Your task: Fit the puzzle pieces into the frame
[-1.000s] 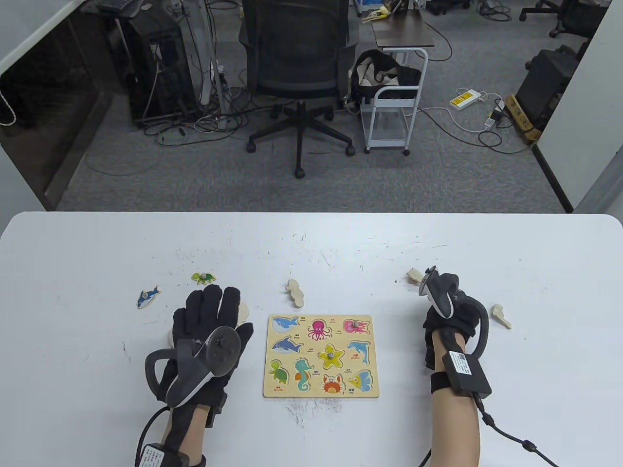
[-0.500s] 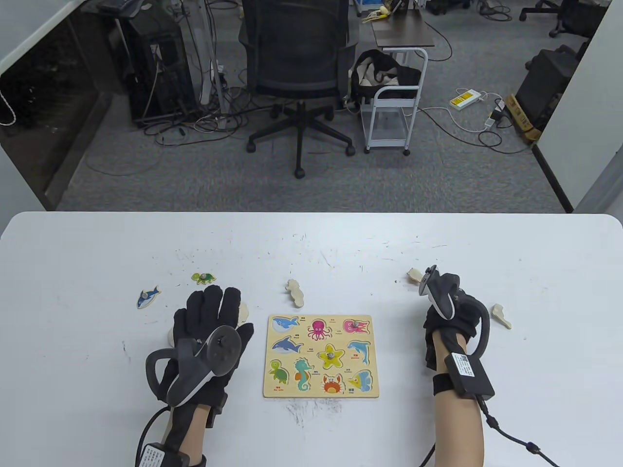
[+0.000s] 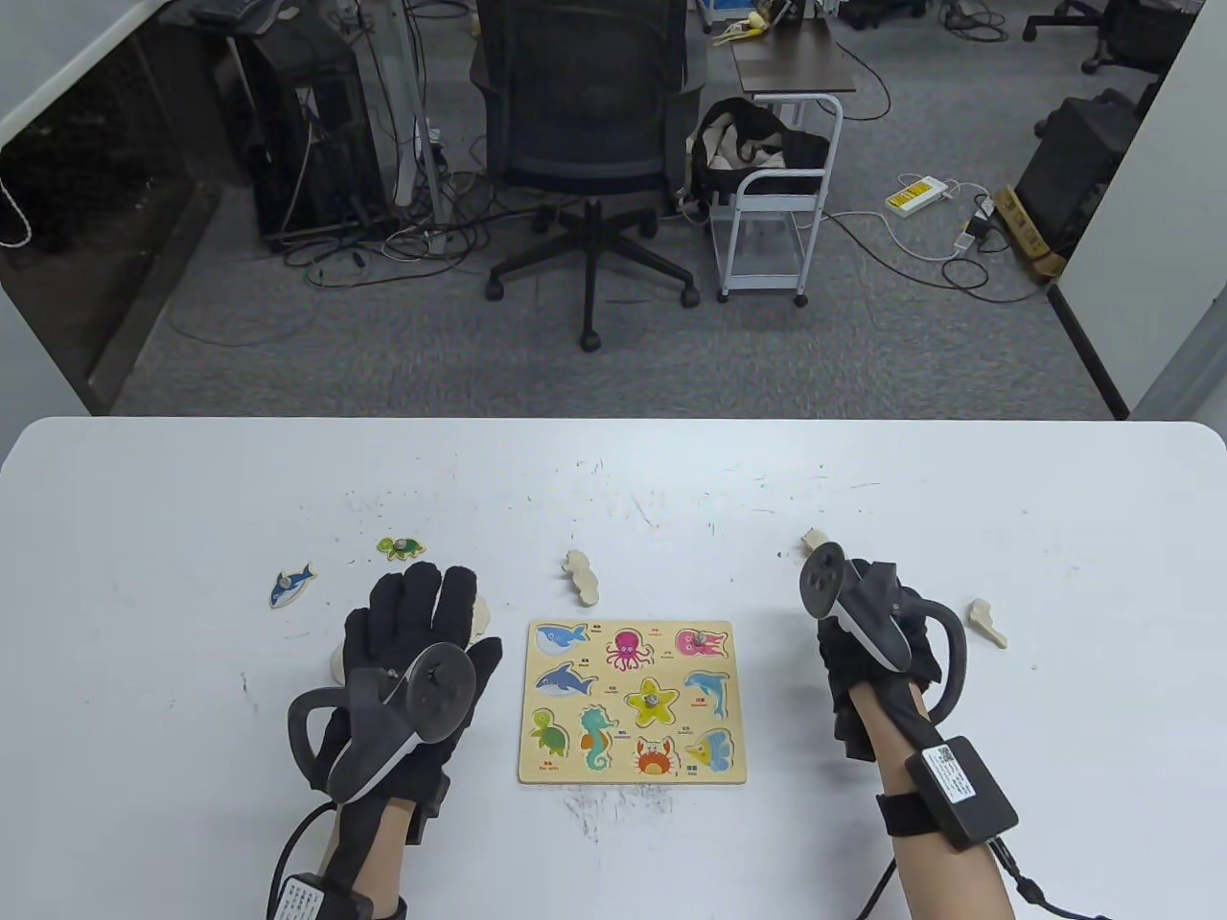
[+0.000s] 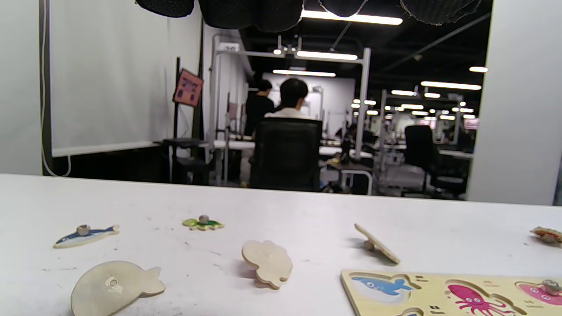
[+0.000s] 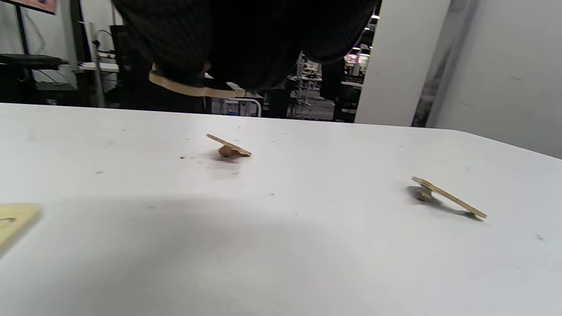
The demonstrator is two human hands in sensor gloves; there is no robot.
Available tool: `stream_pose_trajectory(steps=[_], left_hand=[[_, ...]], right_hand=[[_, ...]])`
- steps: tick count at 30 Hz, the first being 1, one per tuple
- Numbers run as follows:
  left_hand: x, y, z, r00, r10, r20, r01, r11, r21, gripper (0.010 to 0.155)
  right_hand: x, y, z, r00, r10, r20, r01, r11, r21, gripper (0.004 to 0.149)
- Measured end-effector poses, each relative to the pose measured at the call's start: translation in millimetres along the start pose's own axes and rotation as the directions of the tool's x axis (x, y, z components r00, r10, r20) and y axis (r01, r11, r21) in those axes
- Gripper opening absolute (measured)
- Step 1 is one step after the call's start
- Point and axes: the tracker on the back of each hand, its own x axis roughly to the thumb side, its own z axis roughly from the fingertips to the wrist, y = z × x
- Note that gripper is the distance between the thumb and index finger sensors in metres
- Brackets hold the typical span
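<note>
Mostly the frame [image 3: 633, 701] is sitting unfilled at lower centre: two pieces seated, seven outstanding. The right hand [image 3: 877, 637] is pinching a wooden piece [image 5: 193, 87]; the left hand [image 3: 407, 652] is hovering flat, fingers spread.

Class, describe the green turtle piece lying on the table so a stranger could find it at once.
Start at the wooden puzzle frame in the middle of the white table, then look to its upper left, past the left hand. The green turtle piece lies there face up, right of the blue fish piece; the nearby bare wooden pieces show no colour.
</note>
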Motion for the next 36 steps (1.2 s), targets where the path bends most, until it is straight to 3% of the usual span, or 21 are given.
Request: stream_pose_trajectory(steps=[3, 9, 17, 25, 36], left_hand=[[-0.8, 0.2, 0.1, 1.000, 0.002, -0.002, -0.002, 1.000, 0.002, 0.074], [-2.0, 0.7, 0.8, 1.000, 0.000, -0.005, 0.000, 1.000, 0.007, 0.074], [-2.5, 1.4, 1.4, 1.000, -0.008, -0.007, 0.008, 1.000, 0.018, 0.074], [-2.8, 1.2, 1.4, 1.000, -0.003, -0.005, 0.003, 1.000, 0.016, 0.074], [-3.4, 1.1, 1.3, 1.000, 0.003, -0.004, -0.003, 1.000, 0.012, 0.074]], right_hand=[[13.1, -7.8, 23.5, 0.995, 0.016, 0.100, -0.010, 0.998, -0.056, 0.043], [28.8, -10.5, 58.0, 0.964, -0.013, 0.265, 0.034, 0.997, -0.073, 0.044], [41.8, 7.5, 89.9, 0.911, 0.052, 0.409, -0.037, 0.998, -0.044, 0.043], [54.4, 39.8, 107.1, 0.850, 0.218, 0.479, -0.195, 0.976, -0.097, 0.044], [66.4, 59.1, 113.3, 0.796, 0.271, 0.541, -0.261, 0.961, -0.097, 0.044]])
